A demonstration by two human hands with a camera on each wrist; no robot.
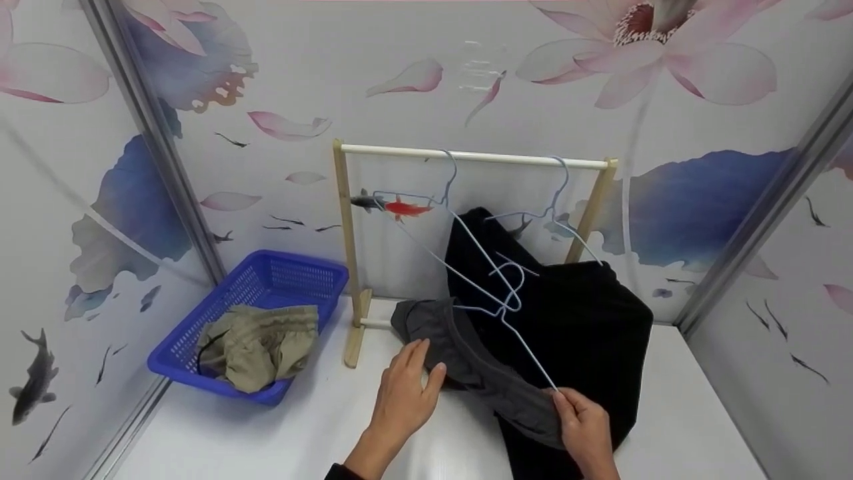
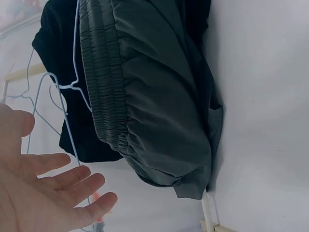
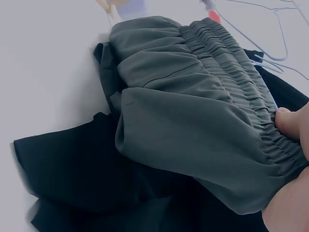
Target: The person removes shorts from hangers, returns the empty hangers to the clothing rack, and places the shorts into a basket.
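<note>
A grey garment with a gathered elastic waistband [image 1: 490,390], probably shorts or trousers, is held up in front of the rack. A light-blue wire hanger [image 1: 531,355] lies along its waist opening. With thumb and fingers my right hand [image 1: 586,427] pinches the waistband's right end, where the hanger's arm reaches it. My left hand [image 1: 406,393] is beside the left part of the grey garment, fingers extended and spread; in the left wrist view it holds nothing. Behind hangs a black garment [image 1: 573,333] on another wire hanger [image 1: 565,180], its lower part reaching the table.
A wooden rack with a white rail [image 1: 506,158] stands at the back. On it hangs a bare wire hanger [image 1: 454,175], left of the black garment. At left, a blue plastic basket [image 1: 176,340] holds a khaki garment [image 1: 266,347]. Patterned panels enclose the white table [image 1: 320,427].
</note>
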